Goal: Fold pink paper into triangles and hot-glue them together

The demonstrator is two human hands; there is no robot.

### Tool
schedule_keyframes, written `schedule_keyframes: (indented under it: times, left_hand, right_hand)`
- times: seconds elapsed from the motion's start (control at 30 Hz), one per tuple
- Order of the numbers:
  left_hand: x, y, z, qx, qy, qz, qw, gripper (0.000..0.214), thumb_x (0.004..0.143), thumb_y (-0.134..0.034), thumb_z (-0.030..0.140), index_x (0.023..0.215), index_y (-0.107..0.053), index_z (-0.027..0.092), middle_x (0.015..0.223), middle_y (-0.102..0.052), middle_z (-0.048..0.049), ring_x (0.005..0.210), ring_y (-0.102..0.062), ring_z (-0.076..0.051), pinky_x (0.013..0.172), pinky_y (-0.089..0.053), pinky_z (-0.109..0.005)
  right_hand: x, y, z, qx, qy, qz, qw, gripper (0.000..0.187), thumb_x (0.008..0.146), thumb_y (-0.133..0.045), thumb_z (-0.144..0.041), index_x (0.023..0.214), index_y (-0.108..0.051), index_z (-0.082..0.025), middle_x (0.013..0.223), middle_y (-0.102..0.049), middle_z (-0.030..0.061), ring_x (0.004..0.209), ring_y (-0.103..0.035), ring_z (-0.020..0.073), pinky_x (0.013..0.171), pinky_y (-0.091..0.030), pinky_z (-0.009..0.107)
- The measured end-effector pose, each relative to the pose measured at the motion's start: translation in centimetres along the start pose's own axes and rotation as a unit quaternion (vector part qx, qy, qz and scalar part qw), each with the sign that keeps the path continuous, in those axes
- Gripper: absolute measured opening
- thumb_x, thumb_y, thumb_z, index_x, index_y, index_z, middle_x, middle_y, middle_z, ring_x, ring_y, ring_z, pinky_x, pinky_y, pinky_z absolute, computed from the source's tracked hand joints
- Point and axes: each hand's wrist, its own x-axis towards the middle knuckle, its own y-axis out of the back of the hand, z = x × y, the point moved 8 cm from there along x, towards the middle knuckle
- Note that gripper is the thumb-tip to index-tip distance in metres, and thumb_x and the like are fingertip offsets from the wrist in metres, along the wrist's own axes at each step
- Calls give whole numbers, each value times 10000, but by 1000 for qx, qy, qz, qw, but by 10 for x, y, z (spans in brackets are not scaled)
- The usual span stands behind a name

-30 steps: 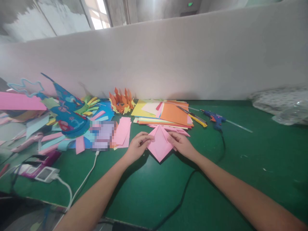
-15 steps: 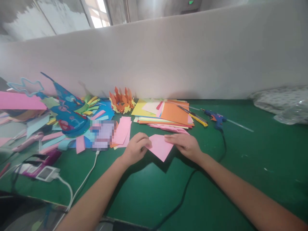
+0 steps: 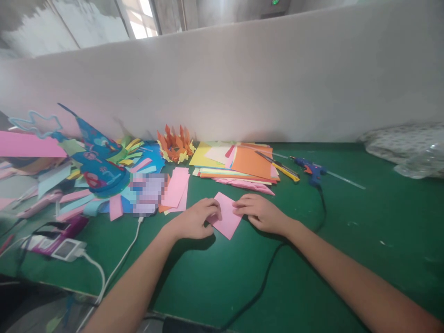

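A square sheet of pink paper [image 3: 227, 216] lies at a slant on the green table, one corner toward me. My left hand [image 3: 197, 217] grips its left edge, fingers curled over the sheet and covering that corner. On the opposite side, my right hand [image 3: 261, 213] holds the right edge, with its fingertips on top of the paper. Just behind the hands rests a stack of coloured paper [image 3: 239, 164] with pink folded pieces [image 3: 246, 185] at its front. Pink strips [image 3: 176, 189] lie behind my left hand.
A yellow utility knife [image 3: 284, 171] lies partly on the stack, near a blue glue gun [image 3: 314, 173]. Its black cable [image 3: 267, 273] runs under my right arm. An orange paper crown [image 3: 176, 145], blue cone hat [image 3: 100, 171] and power strip [image 3: 58, 245] are to the left.
The pink paper has come down toward me and turned, now showing a square instead of a shape with a folded-looking top. Both hands have shifted slightly with it.
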Motion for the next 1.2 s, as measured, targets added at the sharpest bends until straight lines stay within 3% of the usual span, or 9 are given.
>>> schedule_keyframes:
  times: [0.07, 0.13, 0.23, 0.43, 0.7, 0.97, 1.07, 1.2]
  left_hand:
    - [1, -2, -6, -3, 34, 19, 999, 111, 795, -566, 242, 895, -577, 195, 1151, -517, -74, 1057, -515, -209, 875, -457, -314]
    - [4, -5, -13, 20, 60, 54, 997, 235, 796, -616, 392, 882, -565, 179, 1256, -483, -120, 1152, -478, -254, 933, -433, -367]
    - [8, -12, -21, 84, 75, 83, 990, 498, 729, -671, 497, 1043, -526, 139, 1373, -398, -213, 1261, -394, -317, 1009, -360, -446]
    - [11, -19, -25, 130, 85, 33, 987, 833, 709, -616, 620, 1313, -360, 107, 1418, -338, -246, 1298, -381, -308, 1051, -293, -460]
    - [14, -22, -17, 161, 102, -12, 982, 1097, 617, -562, 760, 1409, -234, 75, 1477, -200, -234, 1330, -308, -341, 1069, -247, -466]
    - [11, -22, -19, 138, 144, -62, 978, 1149, 619, -541, 773, 1451, -144, 87, 1511, -92, -194, 1318, -276, -405, 1062, -232, -493]
    - [7, -22, -23, 90, 137, -96, 982, 1025, 726, -489, 713, 1462, -87, 125, 1523, -47, -160, 1377, -173, -354, 1097, -171, -479]
    - [0, -19, -34, 35, 128, -112, 985, 802, 848, -486, 504, 1464, -71, 201, 1533, -31, -91, 1404, -133, -251, 1133, -97, -451]
  right_hand:
    - [3, -1, -1, 15, -19, -2, 1000, 346, 811, -405, -61, 995, -666, -195, 1048, -659, 80, 931, -558, 206, 812, -468, 384]
    - [7, -3, -2, 20, -47, -8, 999, 272, 868, -405, -121, 951, -656, -185, 998, -651, 91, 898, -556, 201, 795, -457, 368]
    - [14, -9, -2, -1, -92, -24, 995, 206, 900, -417, -185, 922, -621, -167, 1025, -635, 108, 911, -539, 213, 806, -439, 368]
    - [23, -19, -3, -39, -128, -72, 988, 219, 842, -434, -141, 997, -590, -138, 1216, -567, 131, 820, -479, 215, 737, -421, 365]
    - [25, -24, -3, -53, -144, -117, 981, 363, 837, -398, -160, 1167, -524, -78, 1033, -603, 141, 779, -449, 211, 724, -375, 353]
    - [17, -25, -4, -15, -184, -160, 970, 738, 770, -542, -607, 1319, -416, -130, 1273, -498, 170, 941, -460, 275, 808, -357, 389]
    - [15, -25, -1, 8, -195, -170, 966, 686, 752, -549, -635, 1241, -493, -157, 1359, -432, 148, 965, -461, 278, 827, -361, 398]
    - [13, -24, 8, 77, -211, -184, 957, 512, 822, -533, -484, 1250, -480, -207, 1294, -510, 93, 950, -481, 248, 854, -372, 389]
